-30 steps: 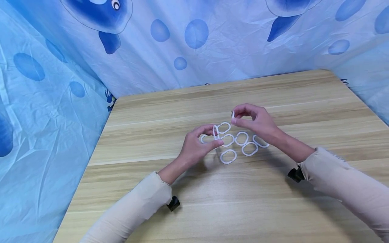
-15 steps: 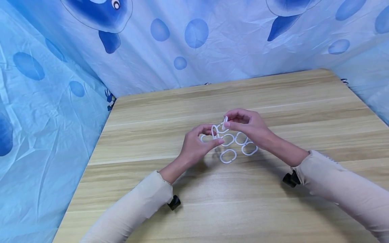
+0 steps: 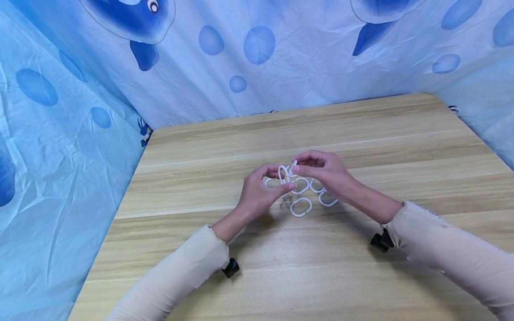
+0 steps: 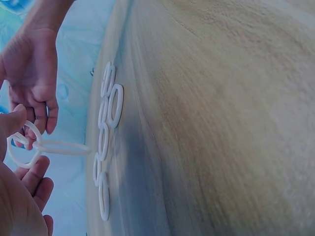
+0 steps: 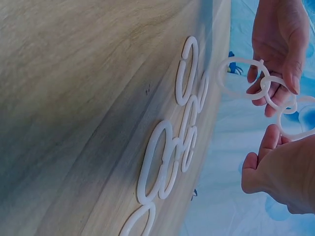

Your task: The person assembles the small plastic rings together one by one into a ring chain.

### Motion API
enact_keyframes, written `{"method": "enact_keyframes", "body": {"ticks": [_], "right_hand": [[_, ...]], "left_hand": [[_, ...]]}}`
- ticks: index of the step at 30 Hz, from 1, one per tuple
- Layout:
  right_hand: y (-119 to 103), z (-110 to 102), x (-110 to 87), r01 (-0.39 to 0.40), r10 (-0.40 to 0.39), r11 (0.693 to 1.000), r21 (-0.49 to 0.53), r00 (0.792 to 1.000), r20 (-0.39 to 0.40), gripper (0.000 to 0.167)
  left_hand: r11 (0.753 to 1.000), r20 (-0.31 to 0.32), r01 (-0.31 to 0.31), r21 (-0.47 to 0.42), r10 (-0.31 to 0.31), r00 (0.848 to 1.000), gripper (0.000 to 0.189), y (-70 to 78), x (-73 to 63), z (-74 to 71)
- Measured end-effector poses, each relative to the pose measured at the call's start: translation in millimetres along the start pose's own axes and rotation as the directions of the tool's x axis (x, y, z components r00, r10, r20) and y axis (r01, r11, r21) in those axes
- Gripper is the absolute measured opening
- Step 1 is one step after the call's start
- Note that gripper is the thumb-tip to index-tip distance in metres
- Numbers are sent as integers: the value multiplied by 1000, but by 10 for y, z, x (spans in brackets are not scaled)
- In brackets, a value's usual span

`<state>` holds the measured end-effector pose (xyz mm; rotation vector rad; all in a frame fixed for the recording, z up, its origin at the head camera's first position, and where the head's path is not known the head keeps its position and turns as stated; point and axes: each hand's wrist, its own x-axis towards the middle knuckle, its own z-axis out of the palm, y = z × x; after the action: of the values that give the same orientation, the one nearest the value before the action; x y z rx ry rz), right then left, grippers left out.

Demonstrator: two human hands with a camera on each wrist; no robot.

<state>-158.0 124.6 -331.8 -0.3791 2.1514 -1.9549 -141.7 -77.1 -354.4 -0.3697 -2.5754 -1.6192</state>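
In the head view my left hand [image 3: 259, 187] pinches a white plastic curtain ring between thumb and fingers. Linked through that ring, a second white ring [image 5: 241, 94] hangs down, as the right wrist view shows. My right hand [image 3: 326, 173] pinches a third ring [image 5: 281, 123] between thumb and fingertips. This ring meets the left hand's ring [image 5: 273, 93] and overlaps it in the right wrist view. Both hands are raised over the table, fingertips close together. Several more oval rings, each with a small gap, lie flat below, one ring [image 3: 301, 216] nearest the person.
A wood-grain table [image 3: 281, 276] spreads under both arms. Blue curtains [image 3: 297, 84] with whale and bubble prints hang behind it and along its sides. A small black camera [image 3: 230, 267] is on the left wrist, another black camera [image 3: 381, 240] on the right.
My right hand has moved left and slightly down, bringing its ring from apart to the left hand's ring. The left hand stays nearly still.
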Motion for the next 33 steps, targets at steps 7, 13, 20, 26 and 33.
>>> {"method": "enact_keyframes", "body": {"ticks": [7, 13, 20, 26, 33], "right_hand": [[19, 41, -3, -28, 28, 999, -38, 1000, -1, 40], [10, 73, -1, -30, 30, 999, -21, 999, -40, 46], [13, 107, -7, 0, -1, 1000, -5, 996, -94, 41], [33, 102, -17, 13, -11, 1000, 28, 995, -99, 41], [48, 107, -20, 0, 6, 999, 52, 995, -102, 39]], "left_hand": [[1000, -18, -2, -1, 2, 1000, 47, -18, -3, -4], [1000, -26, -8, 6, 8, 1000, 49, -13, 1, -3], [997, -66, 10, 75, -5, 998, 43, 11, 1, -6], [994, -89, 30, 105, -20, 996, 43, 18, -3, 1], [987, -106, 50, 152, -34, 994, 44, 30, -7, 13]]}}
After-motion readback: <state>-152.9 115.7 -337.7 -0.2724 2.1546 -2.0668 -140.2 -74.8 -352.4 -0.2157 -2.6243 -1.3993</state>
